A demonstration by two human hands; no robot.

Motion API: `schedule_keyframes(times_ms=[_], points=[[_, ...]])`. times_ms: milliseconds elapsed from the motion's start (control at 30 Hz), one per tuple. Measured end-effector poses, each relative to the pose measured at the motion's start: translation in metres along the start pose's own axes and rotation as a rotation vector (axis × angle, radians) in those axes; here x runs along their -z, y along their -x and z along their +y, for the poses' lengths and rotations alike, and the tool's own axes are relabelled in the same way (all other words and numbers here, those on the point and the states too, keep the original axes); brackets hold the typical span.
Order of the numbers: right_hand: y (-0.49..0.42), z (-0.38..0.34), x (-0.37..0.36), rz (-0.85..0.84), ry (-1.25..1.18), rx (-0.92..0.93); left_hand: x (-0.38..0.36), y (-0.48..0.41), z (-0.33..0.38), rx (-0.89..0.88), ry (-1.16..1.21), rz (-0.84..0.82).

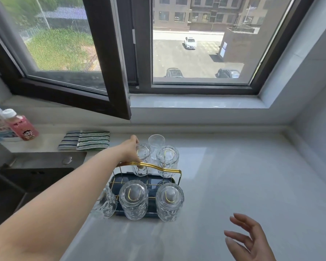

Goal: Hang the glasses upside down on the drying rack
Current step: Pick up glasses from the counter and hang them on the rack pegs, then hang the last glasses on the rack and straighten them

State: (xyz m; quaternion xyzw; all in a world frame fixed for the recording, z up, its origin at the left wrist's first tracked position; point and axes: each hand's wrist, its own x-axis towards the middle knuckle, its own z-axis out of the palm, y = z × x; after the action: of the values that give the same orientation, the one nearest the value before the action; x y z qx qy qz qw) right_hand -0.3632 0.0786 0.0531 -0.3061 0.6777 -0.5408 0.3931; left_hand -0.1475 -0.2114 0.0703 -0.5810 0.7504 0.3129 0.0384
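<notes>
The drying rack [169, 180] is a dark blue tray with gold wire pegs and a gold handle, in the middle of the white counter. Several clear ribbed glasses hang upside down on it: three in the near row [134, 201] and one at the back right [167, 160]. My left hand [129, 150] reaches across and grips a glass [142, 160] upside down at the back middle of the rack. Another glass [156, 143] stands upright on the counter just behind the rack. My right hand [249, 240] hovers with fingers spread over the counter at the lower right, holding nothing.
A steel sink [32, 174] lies to the left. Folded striped cloths [85, 140] lie behind it, and a pink bottle [20, 124] stands at the far left. An open window sash [109, 87] juts over the sill. A tiled wall closes the right side.
</notes>
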Motion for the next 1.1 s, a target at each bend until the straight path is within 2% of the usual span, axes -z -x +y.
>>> schedule_keyframes(times_ms=[233,367,467,600,667,833,1100], points=[[-0.003,0.006,0.0,-0.008,0.033,-0.003,-0.002,-0.007,-0.004,-0.025,-0.012,0.0],[-0.013,0.005,-0.002,-0.046,0.075,-0.003,0.007,0.004,-0.005,-0.066,0.086,0.018],[-0.032,-0.004,-0.003,-0.097,0.116,0.028,0.018,0.034,-0.003,-0.1,0.271,0.139],[-0.079,-0.019,-0.01,-0.181,0.211,0.076,0.009,0.097,-0.003,-0.16,0.617,0.432],[-0.105,-0.026,-0.02,-0.173,0.234,0.095,-0.005,0.131,-0.004,-0.181,0.783,0.493],[-0.175,-0.035,-0.055,-0.301,0.329,0.145,-0.073,0.191,0.004,-0.038,1.133,0.612],[-0.265,-0.032,-0.13,-0.498,0.576,0.272,-0.157,0.196,0.023,0.236,1.133,0.476]])
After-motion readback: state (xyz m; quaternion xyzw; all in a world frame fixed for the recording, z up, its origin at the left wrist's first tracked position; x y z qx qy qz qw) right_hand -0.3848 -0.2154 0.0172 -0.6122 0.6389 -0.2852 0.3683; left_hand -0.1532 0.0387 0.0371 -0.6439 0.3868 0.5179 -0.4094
